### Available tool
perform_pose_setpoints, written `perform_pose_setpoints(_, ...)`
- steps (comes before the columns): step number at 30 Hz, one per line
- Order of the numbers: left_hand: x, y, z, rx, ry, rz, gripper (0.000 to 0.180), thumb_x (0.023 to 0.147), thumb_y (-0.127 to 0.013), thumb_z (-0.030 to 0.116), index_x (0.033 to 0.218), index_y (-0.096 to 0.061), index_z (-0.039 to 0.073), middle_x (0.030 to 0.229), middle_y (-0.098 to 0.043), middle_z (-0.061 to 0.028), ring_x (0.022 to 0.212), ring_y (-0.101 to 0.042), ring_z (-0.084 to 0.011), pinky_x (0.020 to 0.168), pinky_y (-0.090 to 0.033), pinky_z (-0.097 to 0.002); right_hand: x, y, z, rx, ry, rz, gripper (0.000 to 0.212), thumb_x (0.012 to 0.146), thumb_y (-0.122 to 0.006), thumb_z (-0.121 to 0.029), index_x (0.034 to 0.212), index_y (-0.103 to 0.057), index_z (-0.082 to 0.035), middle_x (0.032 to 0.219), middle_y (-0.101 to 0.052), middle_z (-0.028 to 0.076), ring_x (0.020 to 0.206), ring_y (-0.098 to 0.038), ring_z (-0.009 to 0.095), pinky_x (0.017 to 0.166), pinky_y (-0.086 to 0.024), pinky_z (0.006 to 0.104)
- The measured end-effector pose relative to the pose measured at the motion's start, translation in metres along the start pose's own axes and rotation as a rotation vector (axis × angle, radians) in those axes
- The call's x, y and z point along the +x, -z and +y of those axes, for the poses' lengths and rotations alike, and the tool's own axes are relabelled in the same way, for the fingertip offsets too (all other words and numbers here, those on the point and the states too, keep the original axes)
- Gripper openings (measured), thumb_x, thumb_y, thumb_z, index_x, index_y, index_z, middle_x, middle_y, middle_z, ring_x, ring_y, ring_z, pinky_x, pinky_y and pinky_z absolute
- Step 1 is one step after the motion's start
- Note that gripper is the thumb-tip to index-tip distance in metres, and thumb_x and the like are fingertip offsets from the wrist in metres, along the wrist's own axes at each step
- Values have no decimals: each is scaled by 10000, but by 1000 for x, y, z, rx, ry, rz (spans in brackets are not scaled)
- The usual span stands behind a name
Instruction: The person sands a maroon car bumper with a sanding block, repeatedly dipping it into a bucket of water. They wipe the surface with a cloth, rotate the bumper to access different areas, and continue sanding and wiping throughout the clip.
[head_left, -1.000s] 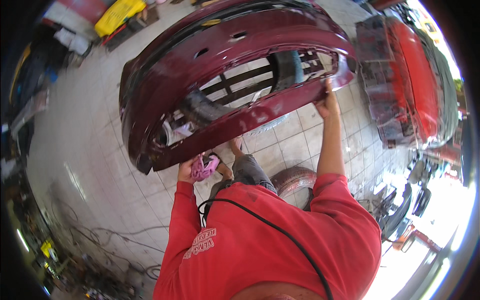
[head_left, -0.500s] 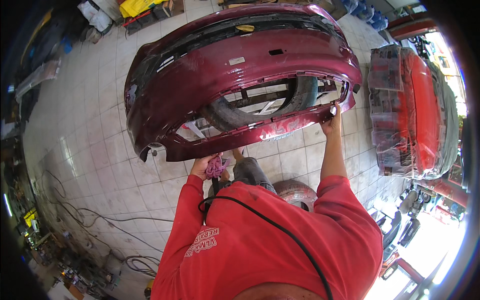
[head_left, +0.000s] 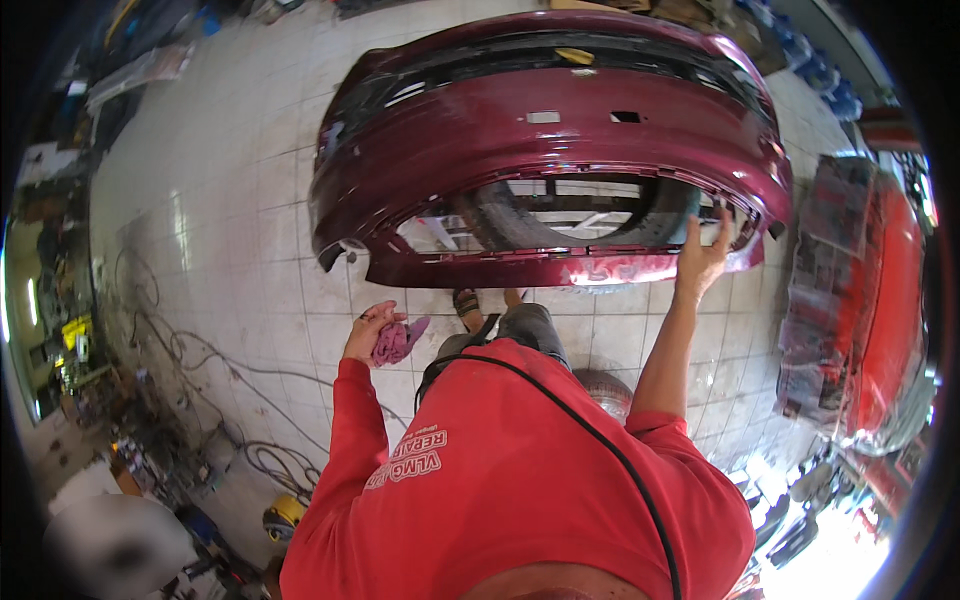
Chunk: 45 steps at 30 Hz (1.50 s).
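Observation:
A dark red car bumper (head_left: 450,135) lies before me, propped over a tyre (head_left: 490,215) that shows through its long lower opening. Its lower strip bears a pale scuffed patch toward the right. My left hand (head_left: 372,326) is closed on a crumpled purple cloth (head_left: 398,343), apart from the bumper and below its lower left corner. My right hand (head_left: 703,262) is at the right end of the lower strip, fingers spread and pointing up over the opening. Whether its palm touches the strip I cannot tell. A yellow scrap (head_left: 574,56) rests on the bumper's dark upper band.
A red car part wrapped in plastic (head_left: 890,290) stands at the right. Another tyre (head_left: 603,392) lies by my legs. Cables (head_left: 275,465) trail over the tiled floor (head_left: 235,240) at left. A black hose (head_left: 590,450) crosses my red shirt.
My left hand has moved off the bumper's lower left edge with the cloth. My right hand has loosened its grip on the lower strip and spread its fingers. The view has shifted.

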<state>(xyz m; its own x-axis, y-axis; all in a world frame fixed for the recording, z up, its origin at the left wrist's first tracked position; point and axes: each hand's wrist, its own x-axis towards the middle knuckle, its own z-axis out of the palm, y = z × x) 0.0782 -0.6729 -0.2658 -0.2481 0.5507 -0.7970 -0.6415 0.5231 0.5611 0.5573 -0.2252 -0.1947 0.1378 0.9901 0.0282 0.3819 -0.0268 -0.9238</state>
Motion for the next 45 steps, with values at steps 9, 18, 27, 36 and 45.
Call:
perform_pose_setpoints(9, 33, 12, 27, 11, -20, 213, 936, 1063, -446, 767, 1617, -454, 12, 1489, -651, -173, 1076, -684, -212, 958, -586, -356, -11, -181, -64, 980, -1007, -374, 621, 941, -869, -431, 1381, -614, -74, 1414, -642, 136, 1299, -609, 363, 1121, -496, 562)
perform_pose_setpoints(18, 95, 4, 75, 369, -68, 192, 878, 1030, -602, 712, 1503, -602, -28, 1394, -695, -110, 1160, -659, -170, 999, -547, -339, 18, -194, -31, 1342, -724, -471, 202, 978, -704, -16, 1179, -720, -7, 1199, -766, 128, 1186, -716, 292, 1147, -544, 500)
perform_pose_setpoints(27, 61, -18, 101, 449, -229, 144, 290, 943, -879, 246, 798, -667, 111, 777, -612, 78, 677, -526, -45, 617, -435, -264, 10, -186, -35, 1580, -701, -558, 309, 933, -670, 84, 1233, -702, 17, 1237, -755, 134, 1203, -720, 286, 1163, -544, 441)
perform_pose_setpoints(36, 32, -51, 127, 352, -327, 159, 184, 922, -853, 107, 910, -674, 69, 863, -650, 37, 787, -586, -75, 731, -509, -263, 11, -149, -18, 1556, -686, -410, 306, 946, -666, 50, 1247, -703, 8, 1264, -762, 135, 1230, -709, 299, 1186, -508, 481)
perform_pose_setpoints(45, 43, -48, 138, 578, -342, 270, 311, 877, -910, 199, 1033, -741, -10, 921, -714, -3, 835, -632, -91, 795, -542, -288, -4, -133, -14, 1609, -702, -347, 475, 921, -611, 105, 1383, -645, 0, 1373, -716, 143, 1310, -669, 325, 1206, -509, 517)
